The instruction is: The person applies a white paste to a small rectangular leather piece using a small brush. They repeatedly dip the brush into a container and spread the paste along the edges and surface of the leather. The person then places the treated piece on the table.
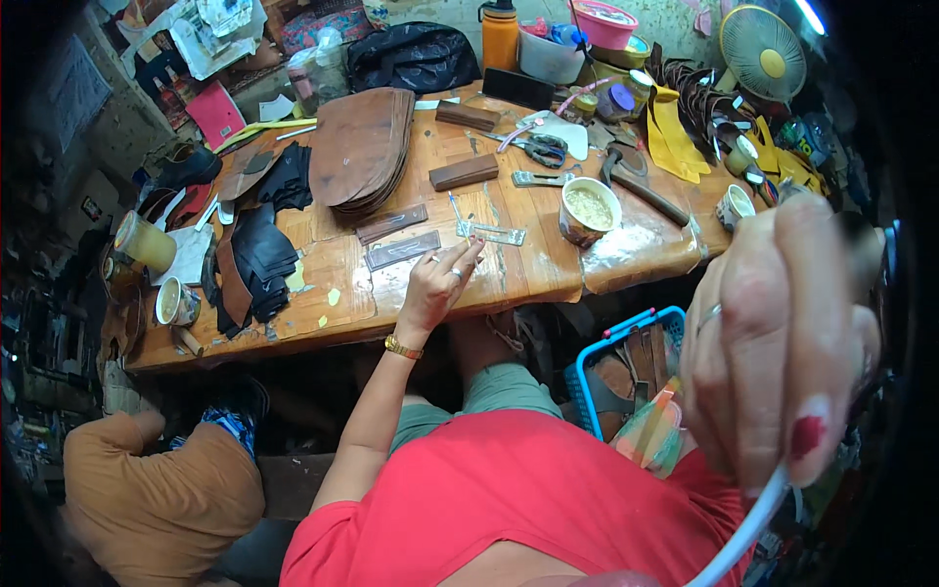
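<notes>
My left hand (437, 292), with a gold watch at the wrist, rests at the table's near edge, fingers stretched out. Its fingertips reach a clear, narrow plate (499, 235); whether they press on it I cannot tell. A thin pale-blue stick (457, 212) lies across the plate's left end. Just left of that hand are a dark flat strip (403, 251) and a brown leather strip (391, 224). Close to the camera, my right hand (778, 342) is raised and closed on a white cable (748, 533) that curves downward.
Stacked brown leather pieces (362, 147), a cup of pale paste (590, 207), a hammer (646, 191) and scissors (544, 149) lie on the wooden table (528, 269). A blue basket (584, 391) stands below at right. Another person (161, 489) sits at lower left.
</notes>
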{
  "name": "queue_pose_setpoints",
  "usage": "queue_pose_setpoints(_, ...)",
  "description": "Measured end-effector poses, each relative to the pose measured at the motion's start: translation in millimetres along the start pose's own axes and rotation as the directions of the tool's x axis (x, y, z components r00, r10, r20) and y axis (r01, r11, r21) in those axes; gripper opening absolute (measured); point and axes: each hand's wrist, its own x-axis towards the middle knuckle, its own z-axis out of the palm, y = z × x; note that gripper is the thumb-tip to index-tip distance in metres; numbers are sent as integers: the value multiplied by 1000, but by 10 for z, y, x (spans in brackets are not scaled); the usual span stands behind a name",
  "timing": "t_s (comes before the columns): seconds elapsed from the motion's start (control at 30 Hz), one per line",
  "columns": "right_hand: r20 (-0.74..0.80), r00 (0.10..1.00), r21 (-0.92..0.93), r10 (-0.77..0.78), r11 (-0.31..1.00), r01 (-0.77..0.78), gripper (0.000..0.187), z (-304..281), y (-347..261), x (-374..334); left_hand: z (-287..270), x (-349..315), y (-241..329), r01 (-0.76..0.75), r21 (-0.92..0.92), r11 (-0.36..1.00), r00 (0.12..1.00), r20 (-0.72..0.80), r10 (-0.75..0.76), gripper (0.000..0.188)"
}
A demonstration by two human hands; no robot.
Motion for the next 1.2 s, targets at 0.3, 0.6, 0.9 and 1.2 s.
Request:
queue_pose_setpoints(0.3,-367,878,-333,-308,925,185,33,-359,-347,-390,101,-28,-1,11,-15,1000,999,-50,-12,41)
queue_pose_setpoints(0.6,-693,497,-721,-523,517,-461,29,-1824,-3,-1493,65,-3,6,39,-25,999,999,-26,-39,38)
queue_pose_setpoints(0.9,-642,569,-715,-513,134,-686,25,-2323,518,-1987,126,-38,-41,24,4,1000,999,-48,-24,40)
queue_pose_setpoints(1.2,-901,243,-432,-360,803,-410,20,-2659,580,-2213,108,-32,-27,49,-23,999,998,-42,-50,39)
